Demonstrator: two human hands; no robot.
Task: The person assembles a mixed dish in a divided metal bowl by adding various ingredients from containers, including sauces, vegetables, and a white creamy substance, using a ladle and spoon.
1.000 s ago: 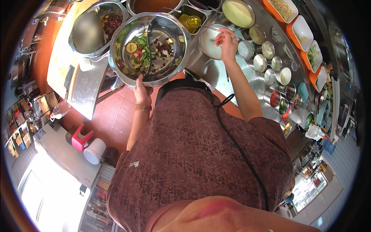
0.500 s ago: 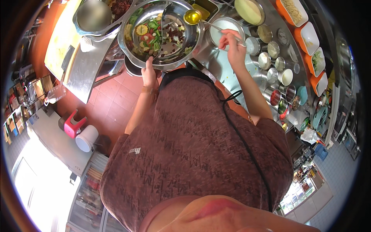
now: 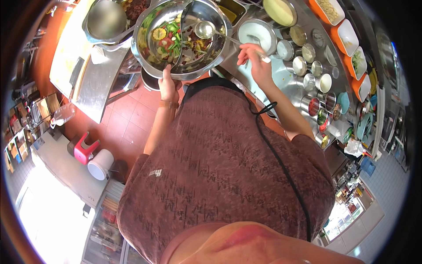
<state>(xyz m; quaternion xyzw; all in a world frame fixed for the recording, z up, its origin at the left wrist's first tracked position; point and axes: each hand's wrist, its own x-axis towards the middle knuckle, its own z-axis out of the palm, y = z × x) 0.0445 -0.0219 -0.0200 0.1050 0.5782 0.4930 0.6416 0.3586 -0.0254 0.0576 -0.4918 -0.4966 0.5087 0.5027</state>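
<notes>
I see the two hands apart. The left hand (image 3: 169, 86) grips the near rim of a round, shiny steel pot with a curved divider (image 3: 151, 68), thumb on top, its other fingers hidden beneath. The right hand (image 3: 256, 65), to the pot's right, is closed round the handle of a long steel ladle (image 3: 205, 30); the ladle's bowl is over the pot's right half, and I can't tell whether it touches the dark red dried pieces (image 3: 192, 45) there. The pot's far rim runs out of my view, as does the rectangular steel container of yellow liquid (image 3: 233, 9) beyond its right side. Left of the pot, a grey rounded shape (image 3: 106, 20) is too blurred to identify.
</notes>
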